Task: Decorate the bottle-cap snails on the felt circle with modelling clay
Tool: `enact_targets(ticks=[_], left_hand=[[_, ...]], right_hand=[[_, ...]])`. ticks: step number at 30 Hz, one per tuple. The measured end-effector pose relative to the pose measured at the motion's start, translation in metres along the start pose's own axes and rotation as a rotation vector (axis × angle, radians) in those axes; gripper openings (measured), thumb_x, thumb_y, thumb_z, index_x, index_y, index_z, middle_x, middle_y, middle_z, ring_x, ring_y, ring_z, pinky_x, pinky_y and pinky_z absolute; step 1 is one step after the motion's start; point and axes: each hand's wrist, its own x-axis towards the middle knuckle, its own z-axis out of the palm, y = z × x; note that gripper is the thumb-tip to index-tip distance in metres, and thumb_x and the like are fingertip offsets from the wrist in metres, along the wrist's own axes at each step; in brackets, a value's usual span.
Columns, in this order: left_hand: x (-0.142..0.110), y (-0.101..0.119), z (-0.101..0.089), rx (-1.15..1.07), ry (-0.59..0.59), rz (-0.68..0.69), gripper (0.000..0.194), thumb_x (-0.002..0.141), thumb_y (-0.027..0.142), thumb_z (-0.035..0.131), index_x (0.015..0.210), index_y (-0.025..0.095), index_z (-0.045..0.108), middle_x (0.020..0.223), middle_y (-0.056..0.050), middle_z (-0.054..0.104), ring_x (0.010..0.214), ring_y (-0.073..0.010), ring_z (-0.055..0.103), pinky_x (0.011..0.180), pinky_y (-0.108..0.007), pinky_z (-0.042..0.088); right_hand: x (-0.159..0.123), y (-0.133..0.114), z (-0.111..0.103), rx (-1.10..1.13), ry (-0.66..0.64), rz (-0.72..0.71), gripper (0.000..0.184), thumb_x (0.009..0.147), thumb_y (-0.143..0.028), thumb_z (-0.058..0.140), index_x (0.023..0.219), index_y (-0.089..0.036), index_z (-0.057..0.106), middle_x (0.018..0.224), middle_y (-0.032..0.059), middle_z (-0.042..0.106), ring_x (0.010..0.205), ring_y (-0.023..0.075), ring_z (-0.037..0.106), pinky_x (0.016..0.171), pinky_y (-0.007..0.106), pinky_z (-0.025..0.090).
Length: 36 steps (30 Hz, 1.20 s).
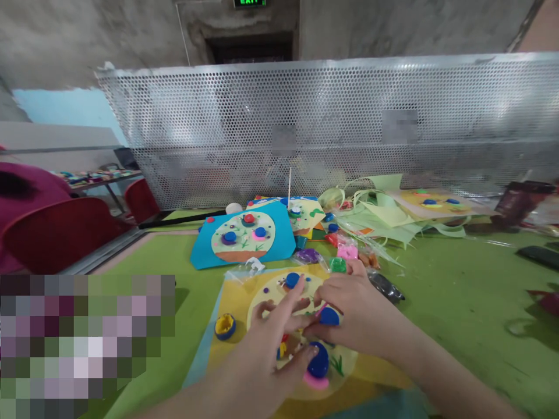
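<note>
A yellow paper sheet (231,299) with a pale round disc lies in front of me on the green table (458,302). Blue bottle caps (292,280) and clay bits sit on the disc. My left hand (275,337) rests on the disc with fingers spread, its thumb touching a blue cap on pink clay (318,366). My right hand (353,311) lies beside it with fingers curled, pinching at a small piece next to another blue cap (328,316); what it grips is too small to name. A yellow-filled blue cap (225,326) sits left of the disc.
A blue sheet with a finished disc collage (244,235) lies farther back. Clay packets (347,251), green paper strips (384,215) and another collage (432,203) crowd the back right. A perforated metal screen (332,122) closes the far edge. Red chairs (56,233) stand left.
</note>
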Motion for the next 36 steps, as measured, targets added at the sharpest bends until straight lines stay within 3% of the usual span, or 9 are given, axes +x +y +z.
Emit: enact_targets(ticks=[6,13,24,28,31,36], left_hand=[[0.002,0.005,0.010,0.188,-0.065,0.043,0.072,0.082,0.022,0.044,0.144,0.026,0.009,0.128,-0.011,0.055,0.120,-0.0279,0.048,0.092,-0.052,0.044],[0.002,-0.009,0.004,0.220,0.081,0.080,0.068,0.088,0.025,0.042,0.143,0.031,0.003,0.111,-0.004,0.068,0.116,-0.0253,0.052,0.101,-0.057,0.030],[0.002,-0.004,0.009,0.137,0.022,0.095,0.071,0.086,0.017,0.042,0.143,0.035,0.002,0.116,-0.001,0.066,0.112,-0.0224,0.056,0.102,-0.055,0.030],[0.003,-0.006,0.003,-0.022,0.055,-0.031,0.066,0.085,0.025,0.051,0.141,0.031,0.018,0.107,-0.002,0.069,0.122,-0.0237,0.048,0.102,-0.051,0.033],[0.006,-0.007,-0.003,-0.259,0.043,-0.108,0.067,0.079,0.026,0.061,0.138,0.027,0.030,0.105,-0.004,0.070,0.118,-0.0221,0.052,0.102,-0.043,0.036],[0.010,-0.012,-0.008,-0.762,-0.093,-0.254,0.084,0.072,0.027,0.071,0.140,0.020,0.022,0.102,-0.008,0.071,0.100,-0.0229,0.064,0.088,-0.037,0.047]], right_hand=[[0.007,-0.016,0.000,-0.058,-0.153,-0.017,0.021,0.067,-0.034,0.069,0.057,-0.019,0.059,0.058,0.0008,0.062,0.061,0.0175,0.056,0.076,0.038,0.030],[-0.001,0.002,0.002,-0.047,-0.048,0.052,0.027,0.066,-0.045,0.071,0.067,-0.019,0.063,0.064,0.0001,0.065,0.066,0.0186,0.059,0.082,0.038,0.030],[0.004,-0.009,0.001,-0.072,-0.154,-0.009,0.022,0.066,-0.038,0.069,0.062,-0.018,0.063,0.062,0.0015,0.065,0.063,0.0189,0.060,0.081,0.040,0.030],[0.000,0.001,0.001,-0.030,-0.099,0.036,0.028,0.067,-0.046,0.070,0.063,-0.019,0.062,0.062,0.0003,0.065,0.067,0.0192,0.061,0.083,0.039,0.030],[-0.002,0.008,-0.001,-0.001,-0.091,0.042,0.028,0.068,-0.046,0.070,0.067,-0.019,0.063,0.064,-0.0004,0.065,0.068,0.0181,0.060,0.086,0.038,0.031],[-0.002,0.009,-0.008,0.077,-0.160,0.084,0.027,0.069,-0.046,0.071,0.070,-0.020,0.065,0.066,-0.0006,0.065,0.068,0.0181,0.059,0.080,0.035,0.034]])
